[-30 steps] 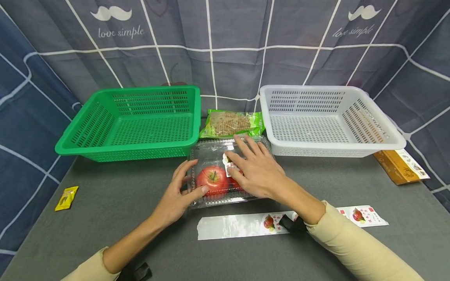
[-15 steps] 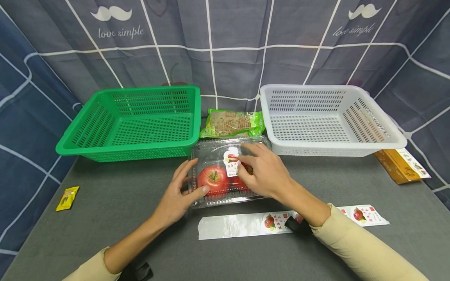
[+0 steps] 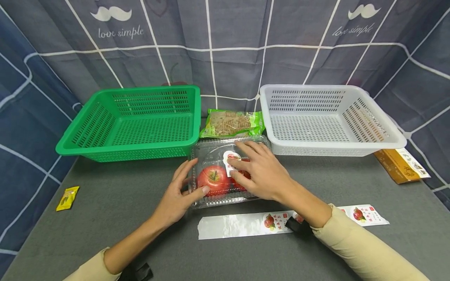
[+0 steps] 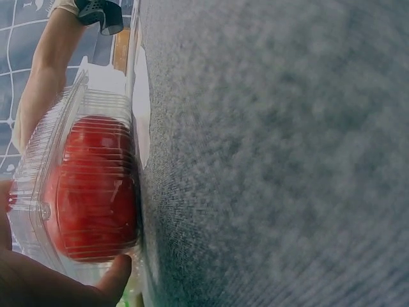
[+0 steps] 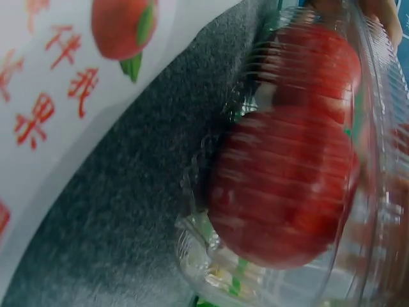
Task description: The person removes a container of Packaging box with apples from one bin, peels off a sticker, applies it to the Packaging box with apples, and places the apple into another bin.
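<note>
- Head view: the right hand (image 3: pixel 261 173) has spread forward over the label (image 3: pixel 228 155) on the clear container (image 3: pixel 208 151); half a second ago its fingers were drawn back, leaving most of the print uncovered.
- A second ago those fingers reached farther still, so this looks like stroking back and forth to smooth the label down. Whether its edges are stuck, I cannot tell.
- The left hand (image 3: pixel 177 197) has stayed put, partly closed around the container's left end, thumb on top and fingers at the side, seemingly bracing it.
- The right hand is loosely open, its fingers slightly bent over the label, with hold of nothing.
- The container, with red fruit (image 3: pixel 213 178) inside, lies on the bench (image 3: pixel 116 207) in front of the green packet (image 3: pixel 230 123), nearest the gap between the green basket (image 3: pixel 130 151) and the white basket (image 3: pixel 337 146).
- Left wrist view adds what the head view lacks: the ribbed side wall and a finger low beside it, close to the bench.
- Right wrist view, blurred, shows the label strip (image 5: pixel 64 77) close up beside the container; the label's face shows only from the head.
</note>
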`<state>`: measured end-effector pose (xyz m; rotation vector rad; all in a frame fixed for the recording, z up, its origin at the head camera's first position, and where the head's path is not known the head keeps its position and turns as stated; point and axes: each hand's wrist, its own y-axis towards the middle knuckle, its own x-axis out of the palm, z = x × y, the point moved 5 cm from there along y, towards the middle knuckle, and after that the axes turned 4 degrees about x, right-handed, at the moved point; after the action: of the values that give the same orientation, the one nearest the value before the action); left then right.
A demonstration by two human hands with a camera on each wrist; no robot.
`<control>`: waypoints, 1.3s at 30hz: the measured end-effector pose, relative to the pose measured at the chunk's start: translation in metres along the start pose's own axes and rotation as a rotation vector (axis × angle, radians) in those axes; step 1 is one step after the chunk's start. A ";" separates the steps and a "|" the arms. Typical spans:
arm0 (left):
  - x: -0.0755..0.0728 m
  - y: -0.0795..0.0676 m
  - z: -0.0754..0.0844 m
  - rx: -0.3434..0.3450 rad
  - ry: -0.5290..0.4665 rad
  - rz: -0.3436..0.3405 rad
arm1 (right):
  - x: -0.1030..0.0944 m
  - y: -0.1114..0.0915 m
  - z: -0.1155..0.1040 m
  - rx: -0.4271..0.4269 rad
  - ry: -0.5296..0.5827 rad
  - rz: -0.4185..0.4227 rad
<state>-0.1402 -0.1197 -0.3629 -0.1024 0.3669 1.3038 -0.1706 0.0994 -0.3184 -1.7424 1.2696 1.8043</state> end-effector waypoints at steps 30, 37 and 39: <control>0.001 0.001 -0.001 0.003 -0.017 -0.003 | -0.001 0.004 0.001 0.095 -0.055 0.033; 0.000 0.000 -0.001 -0.001 -0.020 -0.007 | -0.004 -0.001 0.000 0.087 -0.064 0.150; 0.000 0.000 0.000 -0.003 -0.022 -0.009 | -0.003 -0.003 0.001 0.076 -0.024 0.149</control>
<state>-0.1402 -0.1195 -0.3632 -0.0920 0.3459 1.2957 -0.1683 0.1033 -0.3167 -1.6191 1.4734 1.8250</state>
